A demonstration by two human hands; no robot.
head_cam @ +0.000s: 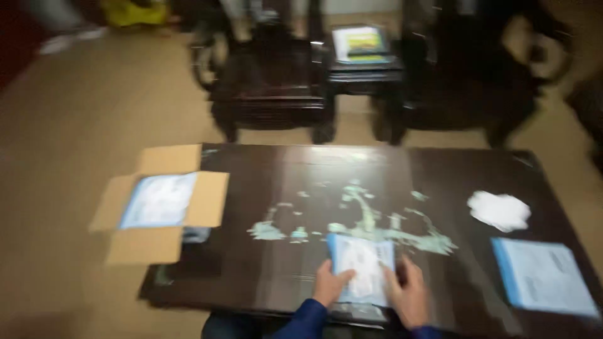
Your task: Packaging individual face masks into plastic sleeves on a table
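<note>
Both hands, left hand (331,284) and right hand (408,292), have their grip closed on a blue-edged packet (362,269), steadying it flat at the dark bench's (289,251) near edge; an open carton (160,204) sits left.

The single head-worn camera is looking forward and steeply down from above the near edge of the bench (440,176). It is sitting close enough that the hands (370,285) are appearing at the bottom centre of the frame. The far edge of the bench is crossing the middle of the frame, and the dark chairs (270,81) and the floor (75,125) are filling the top. The view is blurring throughout. No second view is sharing this scene.
</note>
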